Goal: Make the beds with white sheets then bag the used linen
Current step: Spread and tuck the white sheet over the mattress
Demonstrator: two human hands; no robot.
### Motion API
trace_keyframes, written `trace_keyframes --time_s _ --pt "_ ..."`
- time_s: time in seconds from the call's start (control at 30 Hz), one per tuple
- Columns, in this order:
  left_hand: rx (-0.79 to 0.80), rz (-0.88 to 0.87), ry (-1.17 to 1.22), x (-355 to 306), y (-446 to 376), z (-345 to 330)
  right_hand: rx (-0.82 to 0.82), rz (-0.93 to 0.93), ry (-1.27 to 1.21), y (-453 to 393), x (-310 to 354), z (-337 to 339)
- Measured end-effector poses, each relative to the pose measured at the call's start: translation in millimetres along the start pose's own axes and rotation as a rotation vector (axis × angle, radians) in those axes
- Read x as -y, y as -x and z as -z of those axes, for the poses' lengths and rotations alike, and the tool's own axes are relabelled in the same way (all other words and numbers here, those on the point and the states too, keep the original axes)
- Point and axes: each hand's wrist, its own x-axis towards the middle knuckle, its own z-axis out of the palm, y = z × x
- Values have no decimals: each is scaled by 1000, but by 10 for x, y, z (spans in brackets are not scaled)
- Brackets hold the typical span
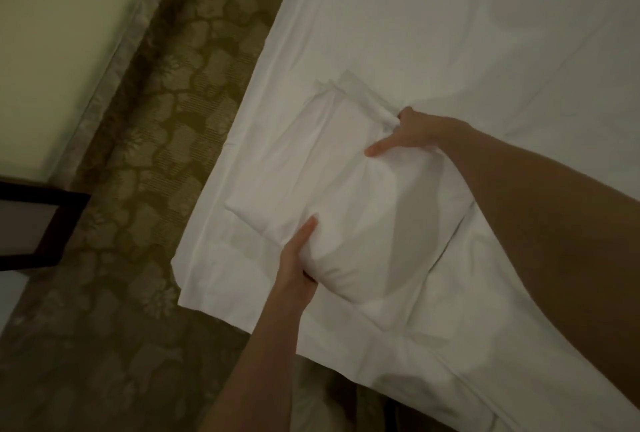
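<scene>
Head view: left hand (298,258) and right hand (408,133) grip the pillow (343,210) at seven and one o'clock, fingers curled into it, likely to position it on the white sheet (485,33).

You see a matt white cloth pillow (349,210) on a smooth, creased cotton-like sheet (450,33); the carpet (145,161) looks woven, patterned, dull.

Dim, warm light; soft blur; wide-angle tilt.
</scene>
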Motion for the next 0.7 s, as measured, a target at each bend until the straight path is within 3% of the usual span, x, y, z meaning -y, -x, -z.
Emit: trace_keyframes --time_s 0.43,0.57,0.7 --pt "-194 -37 -207 -405 22 49 143 -17 -567 555 -175 -262" --pt "-108 -108 -368 -805 37 -242 129 13 -725 795 -253 -30" --pt "11 -156 -496 -1063 96 -859 -13 60 -871 1057 -491 336"
